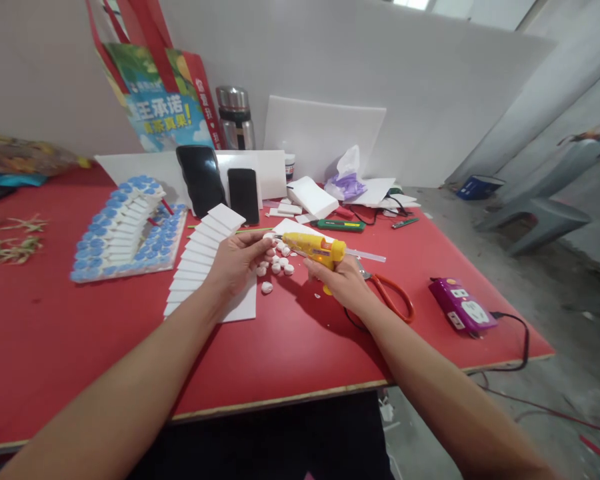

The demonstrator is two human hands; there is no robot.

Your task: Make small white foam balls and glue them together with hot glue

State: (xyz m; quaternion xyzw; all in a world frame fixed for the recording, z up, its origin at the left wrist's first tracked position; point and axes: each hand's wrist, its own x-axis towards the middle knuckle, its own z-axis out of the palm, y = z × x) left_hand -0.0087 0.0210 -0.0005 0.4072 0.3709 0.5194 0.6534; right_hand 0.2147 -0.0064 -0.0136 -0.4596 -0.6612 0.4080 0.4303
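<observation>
My right hand (344,281) is wrapped round the grip of a yellow hot glue gun (303,243), its nozzle pointing left. A small white rolled piece (269,236) is pinched between the thumb and fingers of my left hand (236,261), at the nozzle tip; whether they touch I cannot tell. Below lie several similar white pieces (267,287) in a loose cluster. Beside my left hand, white foam strips (184,285) fan out like steps on a white board (245,308). Partly under my right wrist are orange-handled pliers or scissors (395,297).
A blue-and-white stair model (93,243) stands left on the red table (290,360). Two phones (200,177) lean at the back, near a steel flask (235,117) and shopping bag (165,107). A green cutter (340,225) lies behind the gun; a purple power socket (463,305) sits right.
</observation>
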